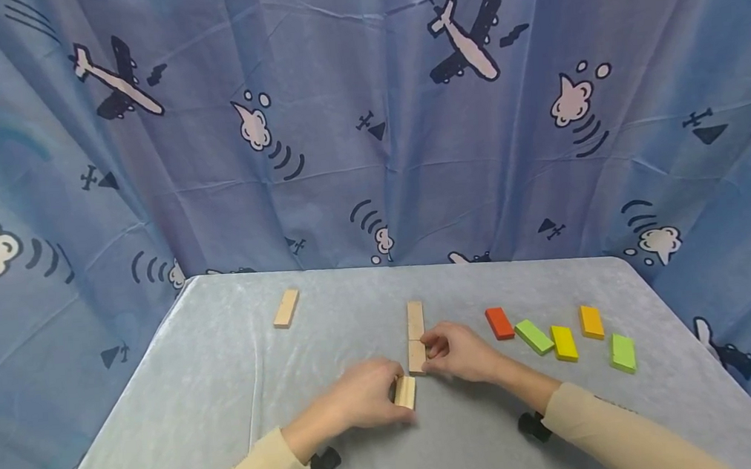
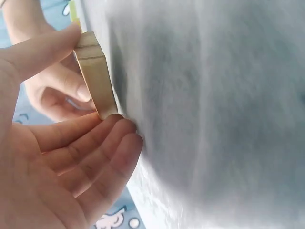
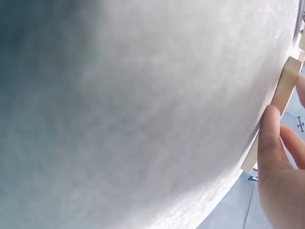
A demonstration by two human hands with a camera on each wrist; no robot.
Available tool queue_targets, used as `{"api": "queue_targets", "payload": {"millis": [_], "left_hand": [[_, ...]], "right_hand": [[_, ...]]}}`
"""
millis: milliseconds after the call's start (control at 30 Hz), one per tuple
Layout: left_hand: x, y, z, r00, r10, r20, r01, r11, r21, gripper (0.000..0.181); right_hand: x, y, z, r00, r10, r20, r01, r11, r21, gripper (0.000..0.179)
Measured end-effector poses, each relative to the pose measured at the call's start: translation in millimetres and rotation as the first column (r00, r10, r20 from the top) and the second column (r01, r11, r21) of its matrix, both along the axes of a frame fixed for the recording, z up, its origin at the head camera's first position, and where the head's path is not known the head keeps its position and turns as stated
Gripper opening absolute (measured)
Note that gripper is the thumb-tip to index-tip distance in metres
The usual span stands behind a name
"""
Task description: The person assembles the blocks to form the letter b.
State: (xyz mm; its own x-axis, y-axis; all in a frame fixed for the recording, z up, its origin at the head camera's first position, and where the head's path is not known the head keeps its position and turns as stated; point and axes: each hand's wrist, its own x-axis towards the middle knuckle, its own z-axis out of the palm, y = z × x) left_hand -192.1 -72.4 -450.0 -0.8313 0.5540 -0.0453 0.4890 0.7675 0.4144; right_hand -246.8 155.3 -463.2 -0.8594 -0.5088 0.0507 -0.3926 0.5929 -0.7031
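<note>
A plain wooden block [image 1: 406,394] is gripped in my left hand [image 1: 369,395], thumb at one end and fingertips at the other in the left wrist view, where its pale side [image 2: 97,86] faces the camera. Just beyond it, two more wooden blocks lie end to end in a line: a far block [image 1: 415,320] and a near block [image 1: 417,360]. My right hand [image 1: 461,352] pinches the near block from its right side, index finger by the seam and thumb towards the near end. In the right wrist view, fingertips [image 3: 270,114] sit against the wood.
Another wooden block [image 1: 286,308] lies alone at the far left. To the right are a red block [image 1: 499,323], two green blocks [image 1: 534,337], a yellow block [image 1: 564,343] and an orange-yellow block [image 1: 592,322]. A patterned blue curtain [image 1: 315,158] hangs behind the grey-covered table [image 1: 195,399].
</note>
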Motion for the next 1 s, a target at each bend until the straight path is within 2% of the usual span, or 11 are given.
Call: {"api": "queue_targets", "payload": {"millis": [300,367,500,567,733,1000], "left_hand": [[4.5,17.8,-3.6,0.996,-0.036,-0.079,0.03,0.997,-0.072,0.05],[4.7,18.4,-2.8,0.998,-0.039,-0.052,0.036,0.998,-0.054,0.051],[4.0,15.8,2.2,0.999,-0.011,0.039,0.012,1.0,-0.023,0.057],[4.0,14.3,4.1,0.998,0.0,0.062,0.002,1.0,-0.024,0.058],[3.6,14.9,2.6,1.0,0.001,0.025,0.0,0.998,-0.055,0.055],[2.6,18.3,-1.6,0.999,0.034,0.006,-0.033,0.999,-0.027,0.058]], "right_hand": [[-0.2,2.6,-1.1,1.0,0.008,0.006,-0.008,1.0,-0.019,0.045],[-0.6,2.3,-1.5,1.0,0.01,0.009,-0.01,1.0,-0.016,0.046],[-1.5,2.1,-2.0,1.0,0.019,0.005,-0.019,1.0,-0.009,0.047],[-1.7,1.7,-2.0,1.0,0.017,0.003,-0.017,1.0,-0.007,0.047],[-2.0,0.9,-1.8,1.0,0.002,0.001,-0.002,1.0,0.005,0.046],[-2.6,1.0,-2.9,1.0,-0.003,0.008,0.003,1.0,0.008,0.046]]}}
